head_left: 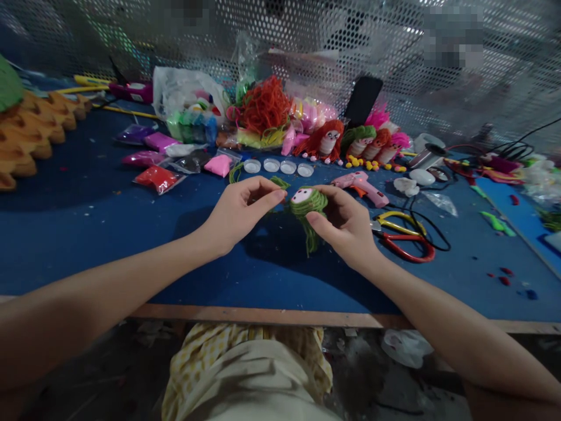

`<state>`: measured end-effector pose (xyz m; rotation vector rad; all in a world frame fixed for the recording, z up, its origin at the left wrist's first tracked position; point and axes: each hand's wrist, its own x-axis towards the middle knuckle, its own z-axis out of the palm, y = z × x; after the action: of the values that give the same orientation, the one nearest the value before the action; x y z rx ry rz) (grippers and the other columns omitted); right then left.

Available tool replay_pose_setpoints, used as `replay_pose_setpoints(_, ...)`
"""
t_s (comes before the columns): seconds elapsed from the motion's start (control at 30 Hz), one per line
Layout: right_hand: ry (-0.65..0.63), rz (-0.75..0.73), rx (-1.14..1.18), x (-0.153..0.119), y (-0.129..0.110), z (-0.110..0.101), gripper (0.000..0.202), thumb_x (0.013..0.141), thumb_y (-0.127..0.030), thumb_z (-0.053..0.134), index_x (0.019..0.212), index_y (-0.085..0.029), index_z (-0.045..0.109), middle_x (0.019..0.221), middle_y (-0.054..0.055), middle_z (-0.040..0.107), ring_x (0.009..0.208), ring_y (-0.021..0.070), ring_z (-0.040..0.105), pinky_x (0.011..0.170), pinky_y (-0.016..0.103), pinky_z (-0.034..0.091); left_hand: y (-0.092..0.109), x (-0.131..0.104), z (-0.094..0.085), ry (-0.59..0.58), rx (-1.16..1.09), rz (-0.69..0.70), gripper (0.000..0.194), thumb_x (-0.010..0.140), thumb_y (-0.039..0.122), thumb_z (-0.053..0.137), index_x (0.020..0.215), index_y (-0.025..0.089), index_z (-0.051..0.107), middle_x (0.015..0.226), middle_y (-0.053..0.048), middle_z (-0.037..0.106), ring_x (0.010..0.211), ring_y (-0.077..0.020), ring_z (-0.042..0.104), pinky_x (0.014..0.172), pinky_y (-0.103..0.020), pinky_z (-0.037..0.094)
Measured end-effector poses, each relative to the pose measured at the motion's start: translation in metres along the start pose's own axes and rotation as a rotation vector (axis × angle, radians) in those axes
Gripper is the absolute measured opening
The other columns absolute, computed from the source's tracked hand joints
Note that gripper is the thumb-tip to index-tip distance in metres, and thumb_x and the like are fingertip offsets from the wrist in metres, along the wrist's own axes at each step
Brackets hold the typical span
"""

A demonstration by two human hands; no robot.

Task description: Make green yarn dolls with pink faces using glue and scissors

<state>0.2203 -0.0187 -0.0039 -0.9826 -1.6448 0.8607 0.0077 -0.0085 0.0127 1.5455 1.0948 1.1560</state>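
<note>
In my right hand [344,225] is a small doll [309,200] with green yarn hair and a pale face with dark dots; its strands hang below my fingers. My left hand [245,210] is closed in a pinch just left of the doll's face. A tiny reddish bit shows at those fingertips, too small to name. Behind the left fingers, green yarn strands [236,172] lie on the blue table. A pink glue gun [362,186] rests beyond my right hand. Scissors [405,234] with yellow and red handles lie to its right.
Finished yarn-haired dolls [328,140] stand at the back, beside a heap of red yarn [266,105] and a black phone [363,99]. Several clear round lids [288,168] and clay packets [158,178] lie left of centre. An orange egg tray [30,128] sits far left.
</note>
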Motion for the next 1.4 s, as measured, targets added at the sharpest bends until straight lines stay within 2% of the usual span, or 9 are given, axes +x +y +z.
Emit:
replay_pose_setpoints(0.2,0.012,0.036,0.009,0.001,0.000,0.001,0.037,0.083,-0.043,0.079,0.112,-0.023,0.066,0.106,0.006,0.077,0.092,0.0196,0.073,0.087,0.036,0.062,0.000,-0.003,0.001,0.022,-0.033,0.000,0.039,0.075,0.051,0.088,0.091,0.016,0.079,0.092,-0.005,0.079,0.083,-0.0159,0.068,0.080,-0.027,0.054)
replay_pose_setpoints(0.37,0.018,0.055,0.044,0.002,-0.002,0.002,0.042,0.082,-0.048,0.080,0.112,-0.024,0.064,0.108,0.006,0.077,0.094,0.0202,0.073,0.088,0.036,0.062,-0.006,-0.003,0.003,0.012,-0.168,0.006,0.033,0.068,0.042,0.095,0.084,0.017,0.080,0.092,-0.005,0.081,0.087,-0.0168,0.071,0.086,-0.029,0.057)
replay_pose_setpoints(0.57,0.029,0.070,0.114,0.001,-0.005,0.004,0.048,0.079,-0.059,0.083,0.108,-0.027,0.061,0.104,0.004,0.074,0.092,0.0188,0.072,0.086,0.035,0.062,-0.005,-0.003,0.009,-0.004,-0.343,-0.068,0.034,0.057,0.037,0.101,0.074,0.017,0.078,0.102,-0.008,0.082,0.102,-0.0228,0.075,0.101,-0.037,0.056)
replay_pose_setpoints(0.67,0.040,0.077,0.127,0.000,-0.004,0.006,0.050,0.077,-0.060,0.083,0.105,-0.028,0.059,0.101,0.002,0.072,0.090,0.0184,0.070,0.084,0.036,0.061,-0.003,-0.004,0.011,-0.014,-0.382,-0.109,0.034,0.053,0.033,0.102,0.069,0.018,0.076,0.094,-0.006,0.082,0.101,-0.0216,0.075,0.101,-0.037,0.055)
replay_pose_setpoints(0.8,0.049,0.079,0.109,-0.001,-0.005,0.009,0.051,0.076,-0.060,0.084,0.104,-0.028,0.055,0.096,0.001,0.069,0.087,0.0188,0.069,0.082,0.037,0.060,-0.003,-0.005,0.012,0.003,-0.395,-0.160,0.037,0.049,0.032,0.103,0.061,0.018,0.071,0.077,-0.001,0.076,0.090,-0.0184,0.072,0.091,-0.033,0.055)
replay_pose_setpoints(1.0,0.090,0.079,0.036,-0.004,-0.005,0.008,0.046,0.077,-0.048,0.085,0.102,-0.027,0.053,0.091,0.000,0.067,0.081,0.0172,0.067,0.076,0.035,0.058,-0.003,-0.007,0.015,0.007,-0.483,-0.232,0.037,0.051,0.029,0.102,0.061,0.017,0.068,0.076,0.002,0.074,0.082,-0.0109,0.067,0.083,-0.024,0.051)
replay_pose_setpoints(1.2,0.088,0.070,0.006,-0.003,-0.007,0.008,0.039,0.080,-0.044,0.082,0.102,-0.025,0.054,0.087,-0.001,0.065,0.079,0.0159,0.066,0.076,0.034,0.058,0.000,-0.007,0.018,0.049,-0.524,-0.317,0.045,0.045,0.033,0.104,0.062,0.017,0.066,0.074,0.004,0.071,0.077,-0.0093,0.064,0.080,-0.025,0.050)
replay_pose_setpoints(1.3,0.082,0.070,0.015,-0.003,-0.008,0.008,0.035,0.083,-0.040,0.079,0.102,-0.026,0.054,0.088,-0.001,0.064,0.079,0.0159,0.066,0.077,0.034,0.058,-0.002,-0.007,0.018,0.033,-0.523,-0.289,0.040,0.052,0.032,0.102,0.062,0.017,0.067,0.078,0.003,0.074,0.081,-0.0100,0.067,0.089,-0.027,0.052)
replay_pose_setpoints(1.4,0.065,0.039,0.002,-0.004,-0.007,0.007,0.031,0.084,-0.035,0.076,0.103,-0.026,0.053,0.094,0.000,0.063,0.080,0.0160,0.064,0.078,0.035,0.057,-0.003,-0.007,0.015,-0.025,-0.491,-0.183,0.032,0.061,0.028,0.099,0.066,0.017,0.069,0.101,-0.003,0.081,0.106,-0.0157,0.072,0.105,-0.032,0.051)
